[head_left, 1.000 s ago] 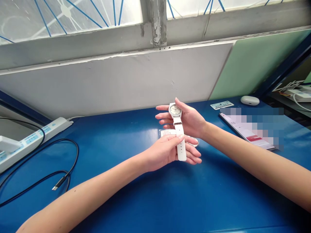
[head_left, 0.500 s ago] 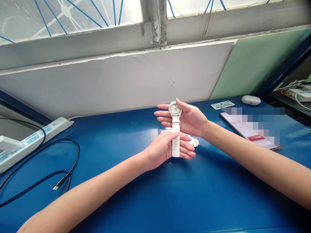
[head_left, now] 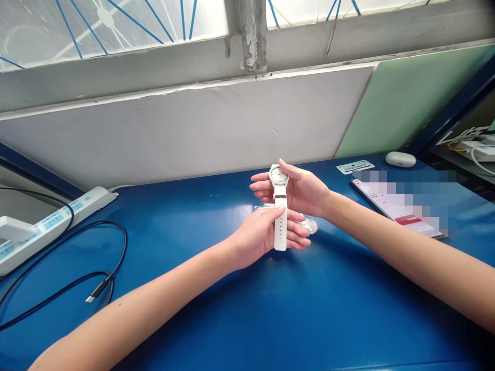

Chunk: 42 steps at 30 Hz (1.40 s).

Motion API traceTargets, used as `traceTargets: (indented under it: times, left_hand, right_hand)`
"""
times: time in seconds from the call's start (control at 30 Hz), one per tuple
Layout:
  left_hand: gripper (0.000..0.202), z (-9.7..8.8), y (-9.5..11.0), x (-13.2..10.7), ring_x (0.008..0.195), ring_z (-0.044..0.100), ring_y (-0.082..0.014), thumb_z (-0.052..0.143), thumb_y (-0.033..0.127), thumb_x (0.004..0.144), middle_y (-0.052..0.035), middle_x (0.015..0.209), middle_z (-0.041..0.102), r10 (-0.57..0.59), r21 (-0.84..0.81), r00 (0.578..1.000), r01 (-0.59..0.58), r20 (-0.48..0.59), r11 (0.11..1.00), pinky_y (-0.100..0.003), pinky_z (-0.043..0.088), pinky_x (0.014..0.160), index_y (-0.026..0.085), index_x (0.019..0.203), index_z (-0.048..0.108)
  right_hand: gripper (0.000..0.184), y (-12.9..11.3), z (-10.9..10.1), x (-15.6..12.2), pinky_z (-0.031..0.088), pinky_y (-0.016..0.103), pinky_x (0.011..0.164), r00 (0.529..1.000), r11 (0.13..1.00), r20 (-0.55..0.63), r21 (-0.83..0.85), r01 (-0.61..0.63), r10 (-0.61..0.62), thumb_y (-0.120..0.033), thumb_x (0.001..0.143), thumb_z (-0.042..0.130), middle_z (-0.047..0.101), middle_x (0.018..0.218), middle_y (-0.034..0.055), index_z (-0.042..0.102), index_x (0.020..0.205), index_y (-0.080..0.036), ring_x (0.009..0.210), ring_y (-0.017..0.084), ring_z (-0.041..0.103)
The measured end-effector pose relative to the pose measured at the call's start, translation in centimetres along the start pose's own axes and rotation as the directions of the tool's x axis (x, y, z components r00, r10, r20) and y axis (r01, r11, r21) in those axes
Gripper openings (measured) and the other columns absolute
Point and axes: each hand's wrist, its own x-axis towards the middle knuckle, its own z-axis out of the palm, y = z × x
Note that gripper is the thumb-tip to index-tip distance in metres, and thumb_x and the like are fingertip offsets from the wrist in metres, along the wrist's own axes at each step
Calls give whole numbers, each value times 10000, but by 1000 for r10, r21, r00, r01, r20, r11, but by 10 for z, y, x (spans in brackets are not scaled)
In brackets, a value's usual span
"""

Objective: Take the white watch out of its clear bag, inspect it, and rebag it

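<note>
A white wristwatch (head_left: 279,175) with a round, pale dial is stretched between my two hands above the blue tabletop (head_left: 247,314). My right hand (head_left: 303,189) grips the watch case, its thumb at the edge of the dial and the fingers behind. Lower down, my left hand (head_left: 263,229) pinches the strap, thumb on top and fingers spread out underneath. The holed end of the strap hangs past the left thumb. Behind my left hand a small round whitish item (head_left: 310,225) lies on the table, partly covered by the fingers.
On the left are a white power strip (head_left: 58,219) and a black cable (head_left: 126,242) with a bare plug end. To the right lie a phone (head_left: 394,206), partly blurred out, a card (head_left: 355,166) and a white earbud case (head_left: 401,159). A wall (head_left: 185,134) closes the back.
The watch case has tilted slightly and sits a little lower, with my right fingers drawn closer together. My left hand keeps its pinch on the strap almost unmoved.
</note>
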Motion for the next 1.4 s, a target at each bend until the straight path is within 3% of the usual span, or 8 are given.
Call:
traceTargets:
  times: [0.2,0.4,0.5,0.6,0.8,0.97,1.13,1.4]
  left_hand:
    - [379,-2,2,1,726,745,-216,400,302,1049,-145,818,733,-15,20,999,16,-47,1000,-340,579,753,52,957,669]
    - [342,0,5,0,728,755,-227,420,285,1052,-133,810,730,-27,45,992,33,-127,998,-335,592,717,60,948,654]
    - [353,1,6,-1,711,755,-224,369,252,1063,-138,800,729,-48,44,990,54,-132,998,-340,598,702,59,948,642]
    - [357,2,6,0,688,747,-212,365,255,1064,-145,791,729,-64,53,989,71,-131,996,-336,597,696,60,944,639]
    - [282,-2,6,2,723,735,-197,472,263,1028,-110,801,716,-2,48,994,8,-109,999,-335,586,748,68,940,657]
    - [162,-3,5,1,734,714,-174,622,237,957,-81,798,712,56,67,991,-49,-118,997,-315,566,770,81,992,650]
    - [138,0,5,-1,728,709,-169,611,147,944,-73,798,719,59,22,986,-57,-156,998,-317,556,781,91,1068,634]
    - [285,3,7,-2,761,741,-194,432,194,1046,-133,852,756,36,-31,992,-40,-119,999,-311,571,777,60,1037,684]
  right_hand:
    - [570,-1,1,-1,545,332,860,999,1000,33,14,3,-3,-461,1049,255,776,1048,126,688,1134,-100,875,199,723]
    - [560,-3,4,-4,526,337,902,993,999,116,48,19,-24,-436,1052,241,756,1098,116,678,1146,-99,932,205,709]
    - [558,-3,5,-4,533,331,825,993,998,121,63,6,-13,-434,1051,237,744,901,92,664,1156,-90,782,186,682]
    - [573,-3,6,-4,524,321,704,996,995,88,99,-4,-5,-451,1040,233,610,665,25,642,1181,-75,603,167,580]
    - [529,-8,7,-5,526,337,665,999,983,8,177,40,-42,-341,1004,221,536,685,20,602,1218,-43,573,159,504]
    - [329,-8,5,-5,540,269,696,996,993,-8,80,85,-84,-353,1004,461,579,711,-1,668,1114,-121,653,135,582]
    - [145,-4,3,-3,565,230,699,979,976,-60,-114,186,-194,-313,865,734,700,763,-1,721,951,-198,719,124,673]
    - [213,-8,2,-1,592,241,742,942,941,-138,-194,277,-305,-388,924,665,775,970,50,739,969,-193,769,131,720]
